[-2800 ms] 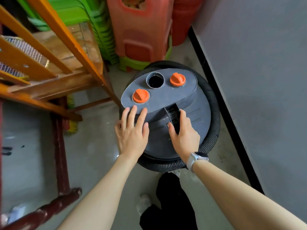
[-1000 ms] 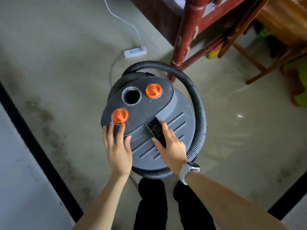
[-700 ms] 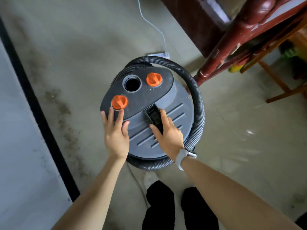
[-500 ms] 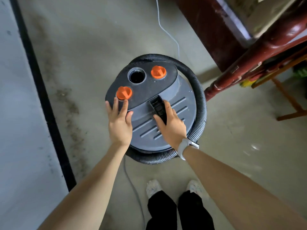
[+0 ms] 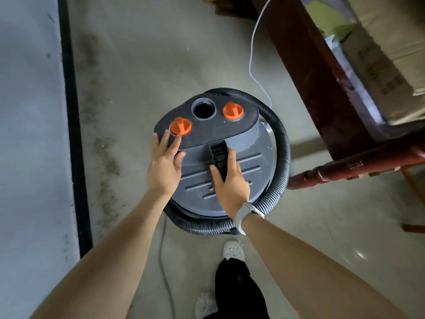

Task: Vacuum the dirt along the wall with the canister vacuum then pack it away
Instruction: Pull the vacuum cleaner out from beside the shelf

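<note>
Hands steer the canister vacuum (image 5: 220, 157) standing beside the dirt (image 5: 105, 157) along the wall (image 5: 27, 134): our left hand (image 5: 164, 168) presses flat, fingers straight, to steady its lid, while our right hand (image 5: 231, 180) grips the handle (image 5: 218, 157), probably to guide it.

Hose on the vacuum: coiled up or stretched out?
Coiled: the hose wraps around the vacuum body beneath both hands.
</note>
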